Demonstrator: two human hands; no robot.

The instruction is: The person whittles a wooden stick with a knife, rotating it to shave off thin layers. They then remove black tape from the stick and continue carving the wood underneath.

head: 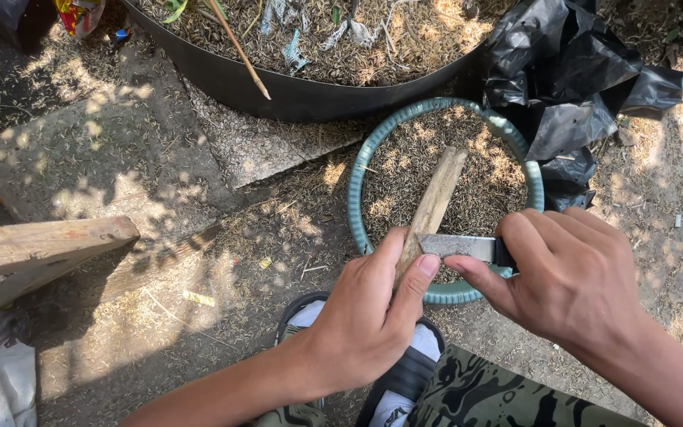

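- Left hand [365,316] grips the stick [435,207], which points up-right over the basket [357,182]
- Right hand [571,277] clasps the knife [458,247], blade lying across the stick

The stick [433,207] slants over the small basket [363,170], gripped low by the left hand [369,312]; the knife [460,247] in the right hand [571,277] lies across it; behind the basket sits a big tub [278,91]; a bag [571,87] lies right; a plank [33,249] lies far left.

Pale wooden stick [435,202] tilted; knife [460,247] blade across it (touching).
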